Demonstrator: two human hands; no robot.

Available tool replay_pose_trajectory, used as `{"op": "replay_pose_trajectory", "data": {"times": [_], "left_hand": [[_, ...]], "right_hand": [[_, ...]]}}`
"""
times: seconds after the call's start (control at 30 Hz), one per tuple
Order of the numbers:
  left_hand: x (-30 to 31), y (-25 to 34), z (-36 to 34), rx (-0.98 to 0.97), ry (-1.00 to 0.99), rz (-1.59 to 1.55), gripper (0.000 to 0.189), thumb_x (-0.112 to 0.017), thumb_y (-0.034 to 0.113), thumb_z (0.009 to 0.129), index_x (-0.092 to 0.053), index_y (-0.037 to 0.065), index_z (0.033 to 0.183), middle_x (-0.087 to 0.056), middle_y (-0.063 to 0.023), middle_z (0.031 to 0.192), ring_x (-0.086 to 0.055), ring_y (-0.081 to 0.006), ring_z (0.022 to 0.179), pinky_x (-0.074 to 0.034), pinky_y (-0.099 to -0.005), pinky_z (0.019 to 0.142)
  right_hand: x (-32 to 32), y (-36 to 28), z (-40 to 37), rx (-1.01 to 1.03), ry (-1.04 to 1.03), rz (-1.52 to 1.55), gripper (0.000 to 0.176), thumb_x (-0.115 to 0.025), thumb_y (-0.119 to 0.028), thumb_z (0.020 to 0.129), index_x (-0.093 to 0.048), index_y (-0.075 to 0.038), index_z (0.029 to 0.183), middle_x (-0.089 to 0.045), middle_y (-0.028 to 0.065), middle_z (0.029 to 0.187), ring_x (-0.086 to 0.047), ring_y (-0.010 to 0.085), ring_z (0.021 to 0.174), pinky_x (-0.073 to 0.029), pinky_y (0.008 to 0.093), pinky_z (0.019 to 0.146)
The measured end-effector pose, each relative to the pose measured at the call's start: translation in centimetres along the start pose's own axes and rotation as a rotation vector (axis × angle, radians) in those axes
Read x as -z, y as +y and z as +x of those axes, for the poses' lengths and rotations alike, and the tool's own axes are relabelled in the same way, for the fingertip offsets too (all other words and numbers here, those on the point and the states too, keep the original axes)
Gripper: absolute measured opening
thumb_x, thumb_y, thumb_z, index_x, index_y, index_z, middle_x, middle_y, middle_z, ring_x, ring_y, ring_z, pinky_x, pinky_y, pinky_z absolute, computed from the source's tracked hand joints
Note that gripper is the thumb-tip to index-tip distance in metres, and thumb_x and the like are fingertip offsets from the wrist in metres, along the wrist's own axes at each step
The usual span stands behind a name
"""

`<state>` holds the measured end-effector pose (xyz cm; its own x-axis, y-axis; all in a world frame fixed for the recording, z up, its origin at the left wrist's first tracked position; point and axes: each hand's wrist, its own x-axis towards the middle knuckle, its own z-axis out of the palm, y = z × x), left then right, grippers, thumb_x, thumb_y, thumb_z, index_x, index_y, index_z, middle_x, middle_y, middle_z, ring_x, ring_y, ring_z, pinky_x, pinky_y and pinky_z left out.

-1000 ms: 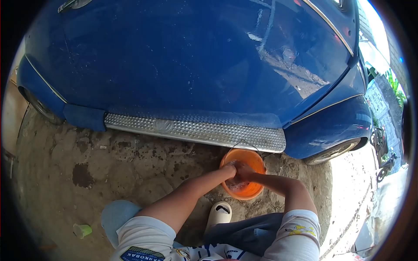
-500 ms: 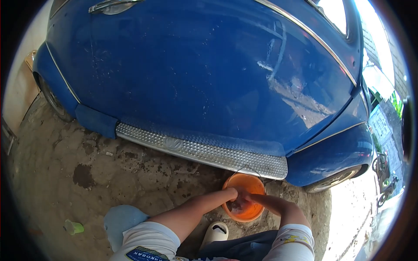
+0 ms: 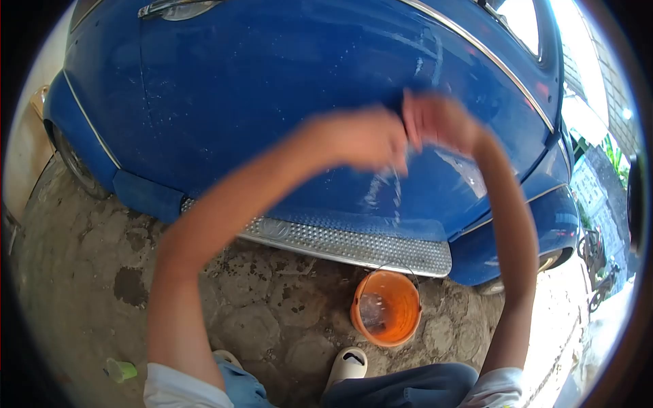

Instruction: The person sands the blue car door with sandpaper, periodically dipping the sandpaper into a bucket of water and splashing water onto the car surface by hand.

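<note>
My left hand and my right hand are raised close together in front of the blue car door. Motion smears the left hand, and its fingers are too blurred to read. The right hand's fingers look loosely spread and bent, with nothing visible in them. Streaks of water show against the door below the hands. On the ground beneath stands an orange bucket, its thin handle up toward the car and some water inside.
A silver studded running board juts out low along the car, just behind the bucket. Light slippers are on my feet. A small green cup lies at lower left on the rough stone ground.
Both hands have come up out of the bucket to the height of the door. Water streaks now show below them. My left leg shows less at lower left.
</note>
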<state>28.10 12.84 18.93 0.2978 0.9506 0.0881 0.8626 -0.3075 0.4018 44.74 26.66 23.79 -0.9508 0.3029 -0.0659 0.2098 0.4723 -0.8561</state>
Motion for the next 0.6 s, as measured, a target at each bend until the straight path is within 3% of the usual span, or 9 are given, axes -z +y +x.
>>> {"op": "replay_pose_trajectory", "data": {"times": [0.07,0.1,0.17,0.23,0.3,0.37,0.4,0.47,0.6], "left_hand": [[6.1,-3.5,-3.6,-0.205,0.739,0.115,0.016,-0.071,0.016,0.094,-0.073,0.005,0.105,-0.075,-0.0102,0.091,-0.072,-0.0161,0.082,-0.058,-0.0321,0.072],[9.3,-5.9,-4.6,-0.183,0.870,0.119,0.024,-0.068,0.018,0.097,-0.071,0.010,0.120,-0.073,-0.0123,0.118,-0.071,-0.0225,0.107,-0.057,-0.0386,0.092],[22.6,-10.5,-12.0,-0.345,-0.009,-0.077,0.084,-0.055,0.051,0.104,-0.010,0.019,0.168,-0.012,-0.0163,0.173,-0.009,-0.0390,0.160,-0.010,-0.0448,0.129],[18.9,-8.8,-13.8,-0.247,0.260,0.118,0.082,-0.052,0.050,0.106,-0.010,0.015,0.168,-0.011,-0.0179,0.173,-0.008,-0.0394,0.160,-0.009,-0.0475,0.128],[14.1,-7.9,-13.0,-0.135,0.515,0.311,0.081,-0.049,0.050,0.107,-0.011,0.012,0.167,-0.010,-0.0195,0.173,-0.008,-0.0398,0.160,-0.008,-0.0503,0.128],[9.2,-10.3,-9.4,-0.258,1.334,0.817,0.036,-0.064,0.018,0.099,-0.066,0.016,0.135,-0.058,-0.0099,0.149,-0.054,-0.0302,0.137,-0.042,-0.0474,0.115],[8.3,-12.2,-9.3,-0.238,1.254,0.723,0.045,-0.059,0.025,0.102,-0.059,0.021,0.147,-0.038,-0.0055,0.166,-0.031,-0.0337,0.154,-0.021,-0.0554,0.126],[5.9,-13.0,-9.6,-0.193,1.241,0.752,0.047,-0.057,0.027,0.102,-0.056,0.022,0.149,-0.037,-0.0062,0.166,-0.030,-0.0339,0.154,-0.020,-0.0574,0.126],[-0.8,-14.2,-10.0,-0.137,0.989,0.802,0.058,-0.055,0.033,0.102,-0.044,0.027,0.159,-0.025,-0.0057,0.172,-0.022,-0.0324,0.158,-0.016,-0.0605,0.126]], "right_hand": [[-0.9,-8.2,3.1,0.077,0.151,0.033,0.047,-0.034,-0.033,0.115,-0.065,0.001,0.103,-0.072,0.0121,0.097,-0.071,0.0192,0.085,-0.058,0.0332,0.085],[-1.5,-10.6,4.7,0.211,0.204,-0.053,0.043,-0.039,-0.033,0.113,-0.067,0.000,0.110,-0.072,0.0138,0.102,-0.072,0.0198,0.090,-0.058,0.0332,0.087],[-0.1,-13.9,8.5,0.350,0.244,-0.161,0.040,-0.044,-0.032,0.111,-0.069,-0.001,0.116,-0.073,0.0154,0.107,-0.074,0.0204,0.095,-0.058,0.0332,0.090],[1.8,-15.3,13.0,0.353,-0.013,0.041,0.050,-0.068,-0.042,0.096,-0.063,-0.011,0.135,-0.047,0.0152,0.157,-0.041,0.0370,0.146,-0.023,0.0565,0.126],[-0.7,-14.2,13.5,0.457,0.150,-0.083,0.048,-0.064,-0.040,0.097,-0.064,-0.010,0.134,-0.047,0.0156,0.157,-0.042,0.0373,0.145,-0.025,0.0576,0.123],[-3.2,-12.8,12.8,0.565,0.308,-0.212,0.045,-0.060,-0.038,0.098,-0.064,-0.010,0.133,-0.047,0.0160,0.157,-0.043,0.0376,0.144,-0.028,0.0587,0.120],[-4.2,-11.7,12.0,0.820,0.511,-0.541,0.041,-0.056,-0.038,0.101,-0.067,-0.010,0.129,-0.058,0.0165,0.137,-0.056,0.0322,0.126,-0.040,0.0495,0.111],[-5.5,-9.1,10.9,1.073,0.713,-0.872,0.038,-0.052,-0.037,0.104,-0.070,-0.011,0.124,-0.070,0.0171,0.116,-0.070,0.0269,0.107,-0.053,0.0402,0.101],[-8.6,-2.0,9.2,0.952,0.910,-1.480,0.056,-0.057,-0.038,0.096,-0.055,-0.023,0.150,-0.044,0.0155,0.158,-0.045,0.0330,0.144,-0.033,0.0521,0.119]]}}
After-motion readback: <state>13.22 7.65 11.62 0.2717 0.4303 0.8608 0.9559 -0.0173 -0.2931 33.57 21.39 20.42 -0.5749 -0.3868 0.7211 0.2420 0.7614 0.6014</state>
